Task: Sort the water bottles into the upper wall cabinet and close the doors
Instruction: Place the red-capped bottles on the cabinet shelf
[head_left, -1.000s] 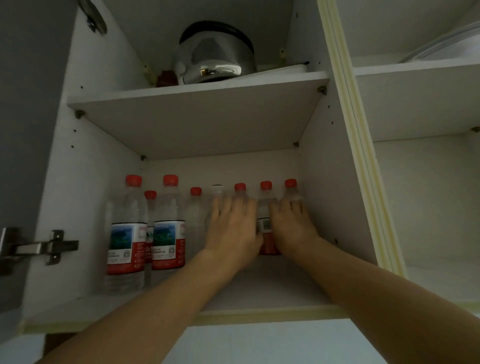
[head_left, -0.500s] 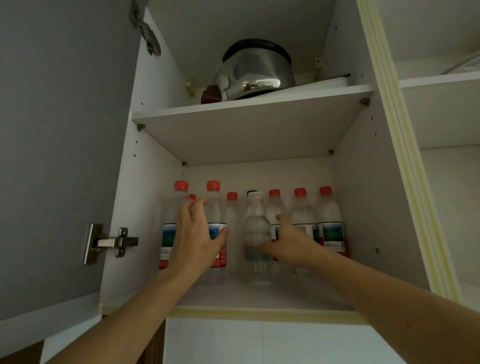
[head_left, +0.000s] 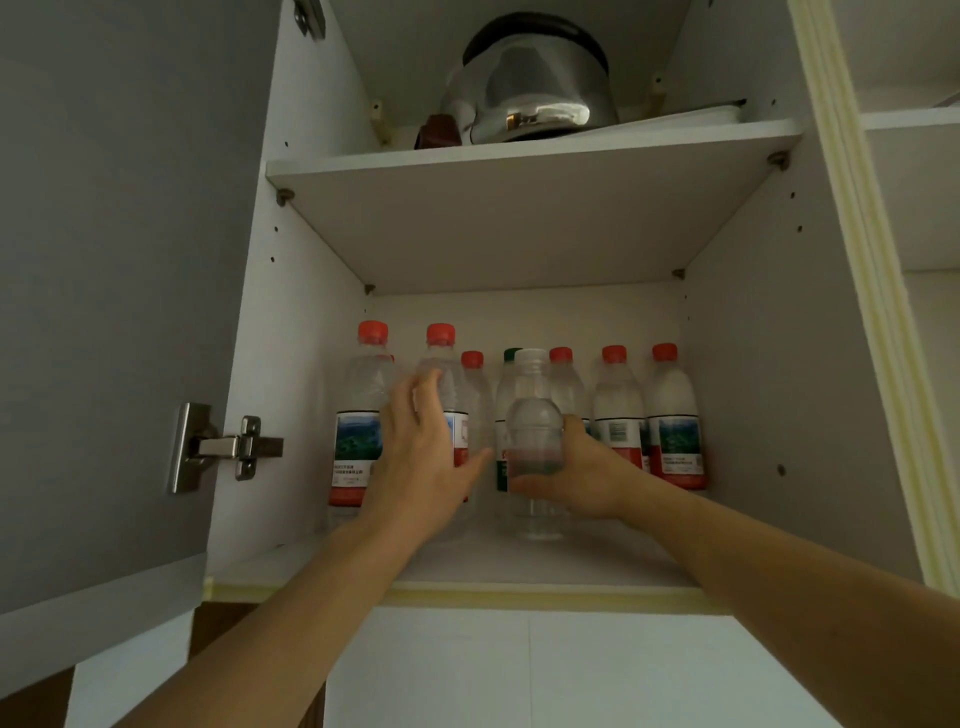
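Colours, lower shelf of the white cabinet

My right hand grips a clear, white-capped bottle; neighbouring bottles carry red caps and green-and-red labels.

- Right hand grips a clear white-capped bottle mid-shelf in the cabinet.
- Left hand, fingers spread, reaches toward red-capped bottles by the left wall.
- Door stands open.

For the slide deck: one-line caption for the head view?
Right hand grips a white-capped bottle among red-capped bottles in the open cabinet.
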